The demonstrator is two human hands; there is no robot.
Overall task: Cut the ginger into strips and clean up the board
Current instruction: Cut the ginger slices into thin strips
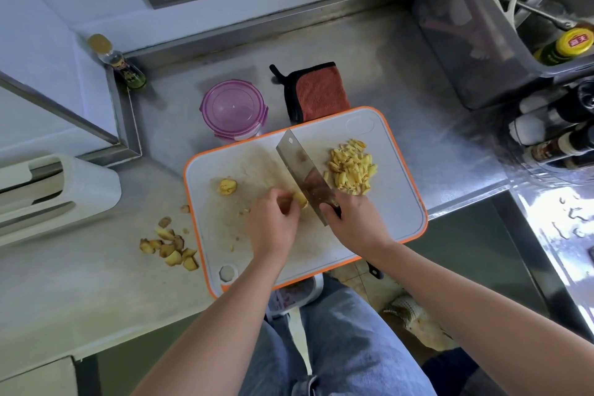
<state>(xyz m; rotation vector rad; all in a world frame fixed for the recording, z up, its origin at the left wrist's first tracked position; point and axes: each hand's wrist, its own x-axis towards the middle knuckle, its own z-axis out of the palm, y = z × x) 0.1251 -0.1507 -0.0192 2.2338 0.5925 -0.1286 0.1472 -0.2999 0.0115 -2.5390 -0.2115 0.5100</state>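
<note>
A white cutting board with an orange rim (398, 138) lies on the steel counter. My left hand (273, 222) holds a piece of ginger (299, 199) down on the board with curled fingers. My right hand (356, 222) grips the handle of a cleaver (303, 170), whose blade stands on the board just right of the ginger. A pile of cut ginger strips (352, 167) sits to the right of the blade. Another small ginger piece (227, 186) rests on the board's left part.
Ginger peel scraps (168, 247) lie on the counter left of the board. Behind the board stand a purple lidded container (233, 109) and a reddish cloth (316, 92). A small bottle (120, 64) stands in the back-left corner. Bottles (553, 128) and a rack are at the right.
</note>
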